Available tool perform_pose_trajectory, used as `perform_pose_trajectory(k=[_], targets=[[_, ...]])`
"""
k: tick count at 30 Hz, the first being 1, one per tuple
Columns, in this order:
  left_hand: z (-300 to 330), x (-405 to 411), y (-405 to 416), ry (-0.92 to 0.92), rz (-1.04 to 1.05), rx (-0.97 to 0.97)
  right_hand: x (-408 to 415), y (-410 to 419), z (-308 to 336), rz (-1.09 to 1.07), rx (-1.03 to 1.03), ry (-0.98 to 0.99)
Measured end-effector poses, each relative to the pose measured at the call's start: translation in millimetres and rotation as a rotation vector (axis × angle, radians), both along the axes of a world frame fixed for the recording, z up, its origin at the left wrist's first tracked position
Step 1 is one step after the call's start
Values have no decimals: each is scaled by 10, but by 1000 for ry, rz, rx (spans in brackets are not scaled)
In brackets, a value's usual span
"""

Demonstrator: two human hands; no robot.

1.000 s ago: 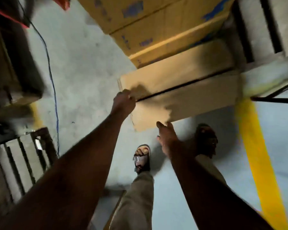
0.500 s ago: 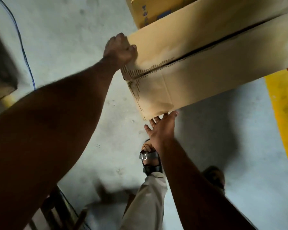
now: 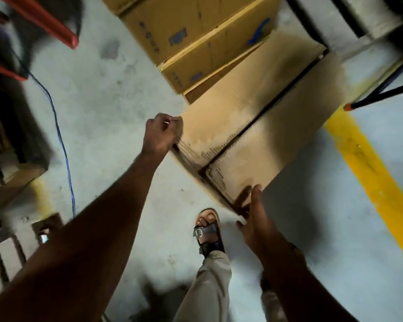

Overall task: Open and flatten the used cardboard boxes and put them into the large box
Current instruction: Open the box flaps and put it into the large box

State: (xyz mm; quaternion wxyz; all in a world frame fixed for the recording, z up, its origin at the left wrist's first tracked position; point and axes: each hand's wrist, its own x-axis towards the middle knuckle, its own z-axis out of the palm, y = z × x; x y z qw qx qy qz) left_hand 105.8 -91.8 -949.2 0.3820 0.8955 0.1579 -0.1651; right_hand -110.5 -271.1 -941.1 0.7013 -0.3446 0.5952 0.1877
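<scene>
The plain cardboard box (image 3: 254,126) lay on the concrete floor (image 3: 107,98) beside stacked printed cartons (image 3: 196,38); it looked light, stiff, easily creased. The left hand (image 3: 161,133) gripped its near corner, fingers curled; the right hand (image 3: 257,219) pressed the lower corner open-fingered.

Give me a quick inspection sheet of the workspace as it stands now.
Surface: grey concrete floor, stained, with a yellow painted line.
Job's things: plain cardboard box, flaps shut with a seam between them; printed boxes stacked behind it.
Clutter: wooden pallet at lower left.
Grips: left hand grips the box's near corner; right hand touches its lower corner, fingers straight.
Cables: blue cable on the floor.
Surroundings: red rack beams; sandalled foot.
</scene>
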Motion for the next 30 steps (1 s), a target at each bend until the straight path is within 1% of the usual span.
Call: perform_pose_trajectory(k=[3, 5, 7, 9, 12, 15, 17, 23, 28, 30], targets=[[529, -340, -304, -1, 51, -109, -104, -422, 577, 56, -138, -102], [919, -526, -583, -12, 89, -180, -279, -774, 686, 116, -269, -135], [1328, -658, -854, 0, 95, -251, -405, -1115, 917, 153, -292, -136], [1742, -771, -1078, 12, 63, -292, -392, -1342, 1548, 174, -276, -144], [2439, -939, -1272, -15, -4, -344, -482, -1657, 2134, 154, -287, -171], [3168, -1150, -1374, -35, -69, -386, -606, -1849, 2767, 140, -356, -213], [3684, -1337, -1412, -68, -81, -462, -692, -1940, 3242, 135, -419, -292], [5063, -1644, -1429, -130, -11, -661, -760, -2224, 4629, 216, -532, -554], [6091, -1688, -1588, -129, -11, -783, -567, -2545, 5763, 274, -641, -765], [6468, -1649, -1664, -166, -27, -813, -473, -2673, 6196, 277, -671, -837]])
